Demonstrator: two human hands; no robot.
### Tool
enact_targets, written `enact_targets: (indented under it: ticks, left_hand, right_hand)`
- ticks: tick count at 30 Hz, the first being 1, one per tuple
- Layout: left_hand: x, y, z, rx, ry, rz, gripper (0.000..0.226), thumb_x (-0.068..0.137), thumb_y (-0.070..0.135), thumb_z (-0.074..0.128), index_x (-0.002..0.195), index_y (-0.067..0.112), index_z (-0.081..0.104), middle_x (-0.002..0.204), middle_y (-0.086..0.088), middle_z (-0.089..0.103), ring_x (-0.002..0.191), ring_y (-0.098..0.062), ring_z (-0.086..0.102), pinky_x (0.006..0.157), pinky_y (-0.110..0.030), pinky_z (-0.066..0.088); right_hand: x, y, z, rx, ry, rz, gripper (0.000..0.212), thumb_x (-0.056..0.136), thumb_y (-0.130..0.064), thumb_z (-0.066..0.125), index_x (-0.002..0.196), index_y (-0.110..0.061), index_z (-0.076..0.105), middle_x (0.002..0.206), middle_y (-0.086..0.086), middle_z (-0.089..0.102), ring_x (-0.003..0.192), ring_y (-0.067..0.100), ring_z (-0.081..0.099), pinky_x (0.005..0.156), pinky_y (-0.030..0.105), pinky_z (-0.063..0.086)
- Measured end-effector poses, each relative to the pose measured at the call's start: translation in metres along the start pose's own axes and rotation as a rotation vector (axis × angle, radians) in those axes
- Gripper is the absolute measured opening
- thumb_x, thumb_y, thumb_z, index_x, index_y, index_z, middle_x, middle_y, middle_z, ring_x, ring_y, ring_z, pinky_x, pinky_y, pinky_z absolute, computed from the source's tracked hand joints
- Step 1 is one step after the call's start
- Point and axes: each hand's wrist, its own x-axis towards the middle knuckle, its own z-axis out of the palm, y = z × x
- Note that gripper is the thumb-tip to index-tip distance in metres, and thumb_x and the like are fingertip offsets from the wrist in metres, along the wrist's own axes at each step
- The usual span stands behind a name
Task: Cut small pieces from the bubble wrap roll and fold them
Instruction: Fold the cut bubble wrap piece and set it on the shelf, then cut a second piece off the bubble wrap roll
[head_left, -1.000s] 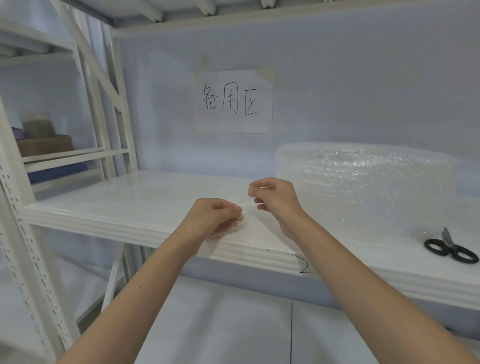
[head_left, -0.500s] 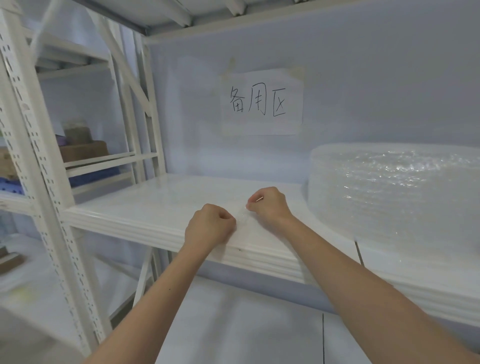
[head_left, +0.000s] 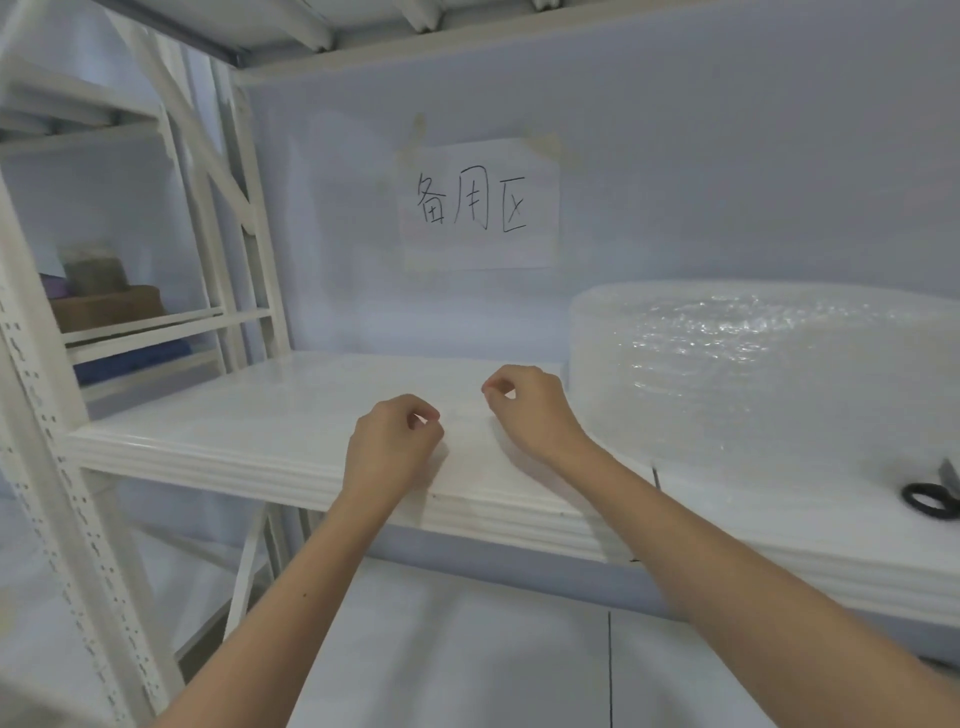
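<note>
A small clear piece of bubble wrap (head_left: 467, 434) lies faintly visible on the white shelf (head_left: 249, 415), stretched between my two hands. My left hand (head_left: 395, 441) pinches its left end with thumb and forefinger. My right hand (head_left: 530, 410) pinches its right end slightly farther back. Both hands rest low on the shelf near its front edge. The big bubble wrap roll (head_left: 753, 364) lies flat on the shelf just right of my right hand. Black-handled scissors (head_left: 930, 499) lie at the far right edge of the view.
A handwritten paper sign (head_left: 480, 205) is taped to the back wall. White rack uprights (head_left: 52, 467) stand at the left, with brown boxes (head_left: 104, 306) on a neighbouring shelf. Another shelf runs overhead. Pale floor lies below.
My hands came down from above the shelf edge and now press the small piece onto the shelf surface, slightly farther apart. The view swung left, then partly back, so the scissors show again.
</note>
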Motion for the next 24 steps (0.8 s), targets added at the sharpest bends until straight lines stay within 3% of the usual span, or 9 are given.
enact_targets:
  ticks: [3, 6, 8, 10, 12, 15, 19, 22, 24]
  left_hand:
    - [-0.012, 0.028, 0.019, -0.073, -0.06, 0.074, 0.013, 0.084, 0.019, 0.058, 0.086, 0.024, 0.071, 0.087, 0.004, 0.069, 0.085, -0.019, 0.063, 0.069, -0.03, 0.046]
    - [-0.028, 0.059, 0.044, -0.165, -0.169, 0.15, 0.013, 0.086, 0.023, 0.058, 0.082, 0.023, 0.071, 0.091, 0.007, 0.072, 0.092, -0.015, 0.064, 0.08, -0.029, 0.049]
    - [-0.042, 0.08, 0.061, -0.224, -0.271, 0.195, 0.016, 0.089, 0.027, 0.06, 0.087, 0.02, 0.074, 0.095, 0.009, 0.073, 0.094, -0.009, 0.064, 0.076, -0.018, 0.045]
    - [-0.055, 0.099, 0.076, -0.261, -0.37, 0.228, 0.021, 0.09, 0.034, 0.061, 0.093, 0.02, 0.076, 0.098, 0.013, 0.073, 0.095, -0.004, 0.063, 0.073, -0.011, 0.04]
    - [-0.065, 0.114, 0.088, -0.289, -0.431, 0.238, 0.026, 0.09, 0.041, 0.061, 0.095, 0.021, 0.076, 0.096, 0.013, 0.072, 0.091, -0.003, 0.062, 0.071, -0.014, 0.04]
    - [-0.075, 0.131, 0.098, -0.326, -0.446, 0.213, 0.029, 0.089, 0.047, 0.062, 0.089, 0.02, 0.073, 0.087, 0.009, 0.071, 0.076, -0.006, 0.061, 0.064, -0.02, 0.04]
    - [-0.087, 0.143, 0.101, -0.36, -0.561, 0.233, 0.03, 0.09, 0.048, 0.061, 0.084, 0.021, 0.073, 0.084, 0.009, 0.071, 0.062, -0.004, 0.056, 0.06, -0.02, 0.041]
    - [-0.096, 0.15, 0.102, -0.404, -0.632, 0.248, 0.028, 0.089, 0.048, 0.062, 0.086, 0.023, 0.075, 0.092, 0.006, 0.076, 0.072, -0.004, 0.06, 0.074, -0.024, 0.048]
    - [-0.1, 0.154, 0.103, -0.411, -0.65, 0.261, 0.026, 0.085, 0.049, 0.063, 0.088, 0.026, 0.074, 0.095, -0.001, 0.076, 0.075, -0.01, 0.062, 0.078, -0.032, 0.053]
  right_hand:
    - [-0.05, -0.006, -0.048, 0.003, 0.046, -0.037, 0.02, 0.091, -0.015, 0.052, 0.09, -0.011, 0.072, 0.086, -0.007, 0.069, 0.069, 0.002, 0.056, 0.062, 0.007, 0.039]
    - [-0.103, 0.006, -0.1, -0.085, 0.144, 0.002, 0.029, 0.089, -0.025, 0.053, 0.066, -0.01, 0.059, 0.064, -0.001, 0.061, 0.05, 0.007, 0.041, 0.053, 0.019, 0.036]
    - [-0.131, 0.018, -0.135, -0.164, 0.257, 0.056, 0.04, 0.088, -0.028, 0.052, 0.055, -0.008, 0.042, 0.05, 0.003, 0.042, 0.049, 0.011, 0.031, 0.051, 0.03, 0.031]
    - [-0.148, 0.034, -0.172, -0.304, 0.389, 0.12, 0.044, 0.088, -0.029, 0.051, 0.052, -0.011, 0.032, 0.046, -0.001, 0.032, 0.048, 0.015, 0.029, 0.048, 0.031, 0.026]
    - [-0.157, 0.055, -0.206, -0.497, 0.455, 0.212, 0.042, 0.088, -0.03, 0.048, 0.052, -0.012, 0.035, 0.045, -0.001, 0.037, 0.046, 0.019, 0.036, 0.047, 0.03, 0.026]
    - [-0.158, 0.092, -0.242, -0.717, 0.373, 0.399, 0.031, 0.086, -0.03, 0.05, 0.065, -0.008, 0.055, 0.063, 0.004, 0.059, 0.054, 0.022, 0.05, 0.049, 0.029, 0.035]
    - [-0.154, 0.117, -0.254, -0.762, 0.226, 0.555, 0.031, 0.082, -0.033, 0.055, 0.064, -0.009, 0.048, 0.064, 0.005, 0.052, 0.052, 0.021, 0.044, 0.048, 0.026, 0.029]
    - [-0.148, 0.115, -0.259, -0.742, 0.187, 0.601, 0.032, 0.078, -0.024, 0.059, 0.059, -0.01, 0.039, 0.061, 0.004, 0.044, 0.052, 0.021, 0.04, 0.048, 0.025, 0.027]
    - [-0.147, 0.111, -0.265, -0.766, 0.156, 0.65, 0.028, 0.079, -0.024, 0.061, 0.063, -0.01, 0.042, 0.074, 0.005, 0.041, 0.061, 0.024, 0.043, 0.051, 0.027, 0.03]
